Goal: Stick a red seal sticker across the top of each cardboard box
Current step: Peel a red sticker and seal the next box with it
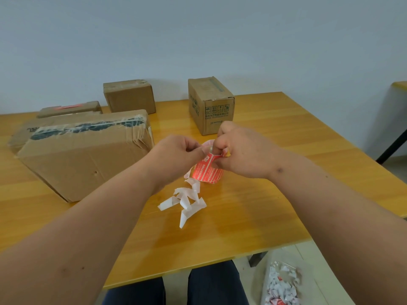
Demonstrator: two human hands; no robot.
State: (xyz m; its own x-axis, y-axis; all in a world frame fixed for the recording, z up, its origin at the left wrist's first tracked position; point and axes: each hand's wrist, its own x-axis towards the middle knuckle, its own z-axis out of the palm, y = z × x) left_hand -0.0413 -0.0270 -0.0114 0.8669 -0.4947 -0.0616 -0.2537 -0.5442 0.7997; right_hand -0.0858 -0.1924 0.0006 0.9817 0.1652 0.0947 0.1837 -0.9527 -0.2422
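Above the table's middle, my left hand (180,150) and my right hand (240,150) both pinch the top of a roll of red seal stickers (207,172). The roll hangs curled below my fingers, with white backing paper trailing down from it. Cardboard boxes stand behind and to the left: a large box (77,159) with dark printed tape on top, a flat box (68,108) bearing a red sticker on its top, a medium box (130,100) at the back, and a small upright box (211,106) just beyond my right hand.
Curled scraps of white backing paper (187,201) lie on the wooden table (275,194) below my hands. A clear bag of paper scraps (284,285) sits on the floor at the lower right. The table's near edge runs above my knees.
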